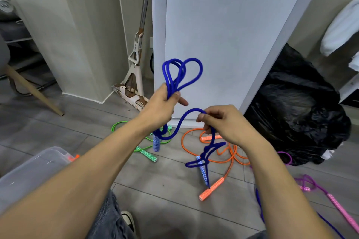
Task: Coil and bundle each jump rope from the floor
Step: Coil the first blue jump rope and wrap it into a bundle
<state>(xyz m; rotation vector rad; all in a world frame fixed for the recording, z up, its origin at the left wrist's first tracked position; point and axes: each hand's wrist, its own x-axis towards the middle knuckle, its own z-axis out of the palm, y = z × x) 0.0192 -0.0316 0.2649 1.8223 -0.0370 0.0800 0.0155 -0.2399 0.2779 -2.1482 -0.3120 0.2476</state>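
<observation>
My left hand grips a bunch of loops of the blue jump rope, which stand up above my fist. One blue patterned handle hangs below that hand. The rope sags and rises to my right hand, which pinches it between thumb and fingers. Below my right hand the rope hangs tangled around its second blue handle. On the floor lie a green jump rope, an orange jump rope and a pink and purple jump rope.
A clear plastic bin sits at the lower left. A full black rubbish bag stands at the right. A mop leans in the corner beside a white panel. A wooden chair leg is at the left.
</observation>
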